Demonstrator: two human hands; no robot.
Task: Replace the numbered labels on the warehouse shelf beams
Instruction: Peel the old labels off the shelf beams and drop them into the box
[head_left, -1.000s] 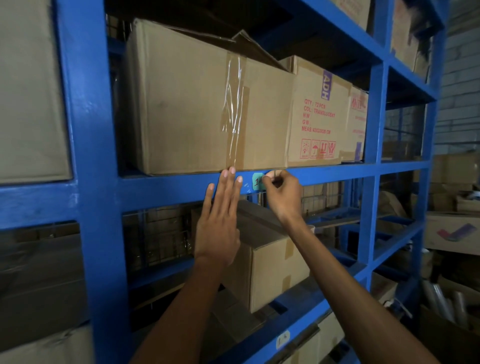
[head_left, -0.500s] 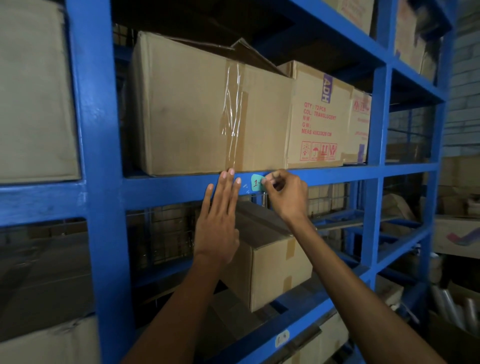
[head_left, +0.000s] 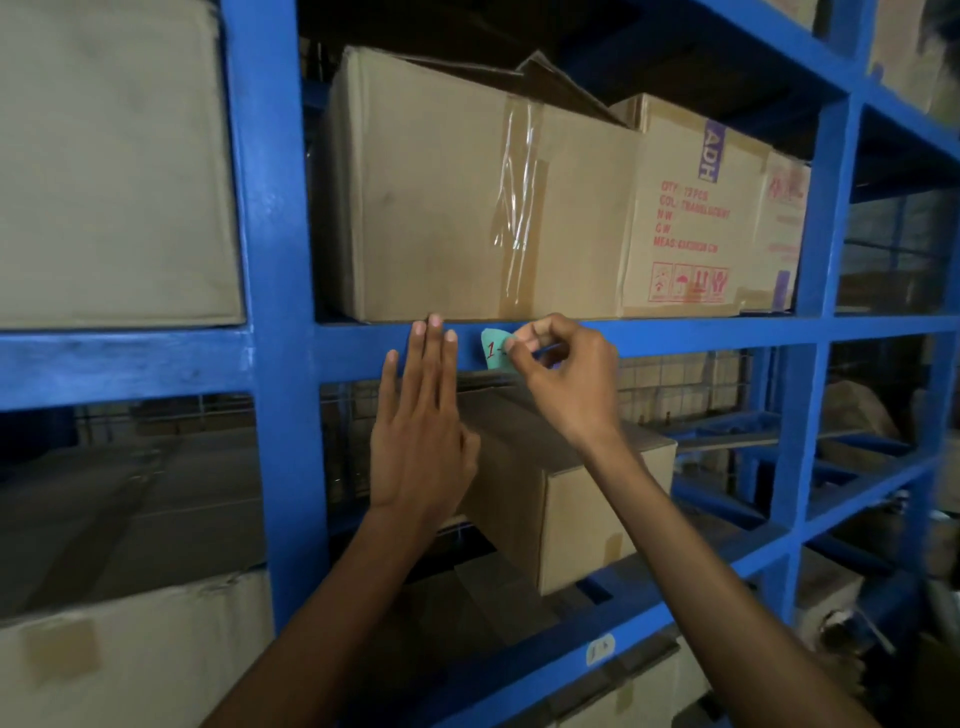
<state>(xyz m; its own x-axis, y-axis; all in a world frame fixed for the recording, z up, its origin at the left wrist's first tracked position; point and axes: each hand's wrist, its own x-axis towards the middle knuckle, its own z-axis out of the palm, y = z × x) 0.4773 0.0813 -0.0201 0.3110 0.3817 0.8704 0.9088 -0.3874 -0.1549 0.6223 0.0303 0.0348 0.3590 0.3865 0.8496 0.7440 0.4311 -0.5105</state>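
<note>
A small teal label (head_left: 494, 349) with a red handwritten "1" sits on the front of the blue shelf beam (head_left: 701, 335). My right hand (head_left: 566, 379) pinches the label's right edge between thumb and fingertips, hiding that side. My left hand (head_left: 423, 415) lies flat with fingers together and extended, its fingertips resting on the same beam just left of the label, holding nothing. A second small pale label (head_left: 600, 649) is stuck on the lower beam.
A large taped cardboard box (head_left: 441, 197) and a printed carton (head_left: 691, 208) stand on the shelf right above the beam. A smaller box (head_left: 566, 509) sits on the shelf below. A thick blue upright (head_left: 270, 312) stands left of my hands.
The view has shifted slightly. My right hand has kept its pinch on the label's right edge, and the label's left side now curls away from the beam. My left hand stays on the beam.
</note>
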